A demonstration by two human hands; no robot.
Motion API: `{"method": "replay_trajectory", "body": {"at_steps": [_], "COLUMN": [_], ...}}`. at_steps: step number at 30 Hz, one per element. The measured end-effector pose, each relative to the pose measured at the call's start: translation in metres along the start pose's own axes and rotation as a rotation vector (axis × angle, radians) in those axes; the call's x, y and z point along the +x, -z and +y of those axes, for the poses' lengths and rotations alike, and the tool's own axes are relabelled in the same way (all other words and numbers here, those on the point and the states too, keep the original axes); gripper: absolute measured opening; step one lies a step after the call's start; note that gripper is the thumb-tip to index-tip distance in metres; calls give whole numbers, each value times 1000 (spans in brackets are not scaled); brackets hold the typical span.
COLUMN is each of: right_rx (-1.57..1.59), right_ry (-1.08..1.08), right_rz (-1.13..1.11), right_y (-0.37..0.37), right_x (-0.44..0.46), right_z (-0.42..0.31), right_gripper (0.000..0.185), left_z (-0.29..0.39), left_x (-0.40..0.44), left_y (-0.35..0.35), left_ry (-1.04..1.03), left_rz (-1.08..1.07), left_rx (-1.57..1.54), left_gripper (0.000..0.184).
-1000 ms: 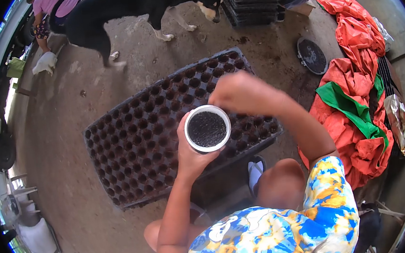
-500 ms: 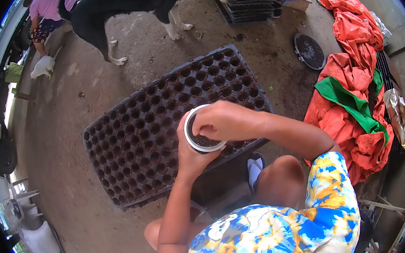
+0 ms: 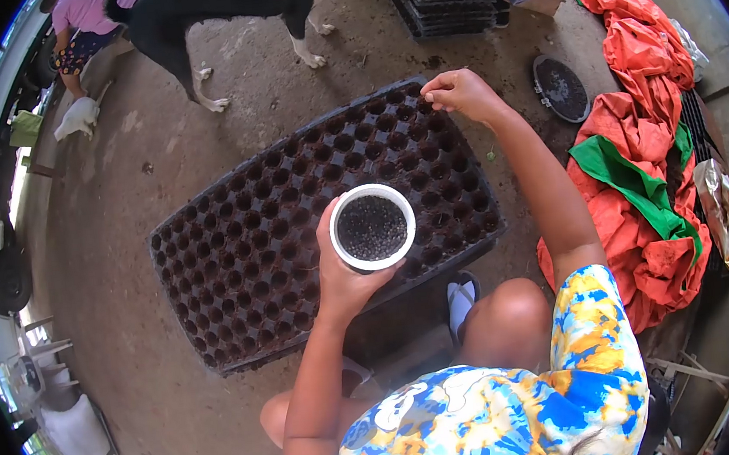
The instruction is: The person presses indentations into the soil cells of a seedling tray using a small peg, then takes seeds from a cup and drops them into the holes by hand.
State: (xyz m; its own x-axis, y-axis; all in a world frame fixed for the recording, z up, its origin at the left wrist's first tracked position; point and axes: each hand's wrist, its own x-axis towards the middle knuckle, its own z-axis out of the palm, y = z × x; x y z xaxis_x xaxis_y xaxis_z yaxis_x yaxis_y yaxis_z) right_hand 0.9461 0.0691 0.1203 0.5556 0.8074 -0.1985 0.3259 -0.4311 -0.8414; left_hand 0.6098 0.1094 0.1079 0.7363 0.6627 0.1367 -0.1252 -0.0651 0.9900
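My left hand (image 3: 344, 275) is wrapped around a white round tub (image 3: 412, 225), held upright over the seedling tray. Inside the tub lie many tiny dark seeds (image 3: 372, 229). Below it, the black seedling tray (image 3: 255, 326) stretches across the ground, its round cells lined with dark soil, each with a hollow. At the tray's far right corner, my right hand (image 3: 462, 95) is closed in a pinch just over the cells; whatever sits between its fingertips is too small to make out.
A dog (image 3: 220, 4) stands behind the tray, and a small white animal (image 3: 80, 117) is near a person at the far left. Stacked black trays (image 3: 439, 1) stand at the back. Right lie a round dark lid-like disc (image 3: 560, 88) and red tarpaulin (image 3: 633, 193).
My right hand has come out of the tub and moved up and right to the tray's far corner. The seeds now show. The dog's head has left the view.
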Motion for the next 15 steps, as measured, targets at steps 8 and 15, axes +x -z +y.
{"method": "replay_trajectory", "body": {"at_steps": [8,15], "right_rx": [-213,-248], "right_ry": [7,64], "right_rz": [28,5], "right_y": [0,-3], "right_x": [-6,-4], "right_z": [-5,-6], "right_gripper": [17,18], "left_z": [0,-1], "left_x": [-1,0], "left_y": [0,3], "left_ry": [1,-21], "left_rz": [-6,-3], "left_rx": [-4,21], "left_gripper": [102,102]}}
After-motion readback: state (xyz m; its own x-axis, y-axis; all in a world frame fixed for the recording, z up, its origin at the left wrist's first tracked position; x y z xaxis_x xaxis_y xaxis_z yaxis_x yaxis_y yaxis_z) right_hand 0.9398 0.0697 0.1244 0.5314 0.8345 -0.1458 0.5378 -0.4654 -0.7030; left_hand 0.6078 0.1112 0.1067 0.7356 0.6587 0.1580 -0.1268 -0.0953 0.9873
